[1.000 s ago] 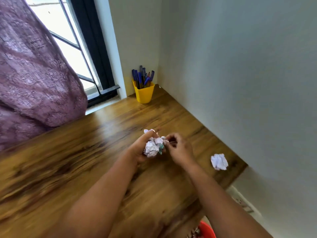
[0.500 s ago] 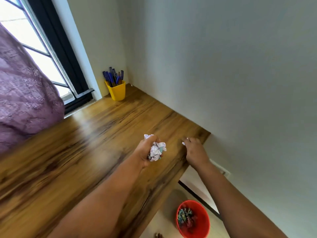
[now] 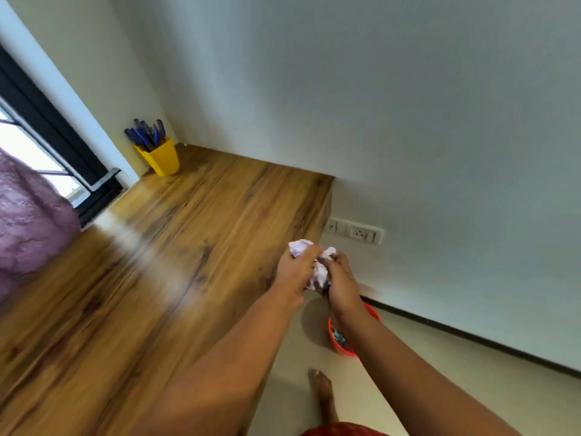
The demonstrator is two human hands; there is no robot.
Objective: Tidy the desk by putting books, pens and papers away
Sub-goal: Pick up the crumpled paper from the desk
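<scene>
The right arm (image 3: 361, 322) hides most of the red bin (image 3: 341, 346).

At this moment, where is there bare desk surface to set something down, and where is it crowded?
The desk is bare from the yellow pen cup in the far corner to its right edge. It is crowded past that edge, where the left hand and right hand grip crumpled paper above the red bin.

Single head-worn, wide-angle view, tilted and looking forward and down over the right end of the desk (image 3: 195, 247). Near field: both forearms reaching in from the bottom edge. Middle field: desk end and floor (image 3: 393, 357) beside it, with bin (image 3: 341, 346) below. Far field: wall (image 3: 377, 105), corner with pen cup (image 3: 162, 157), window (image 3: 47, 143) at left. No second view.
</scene>
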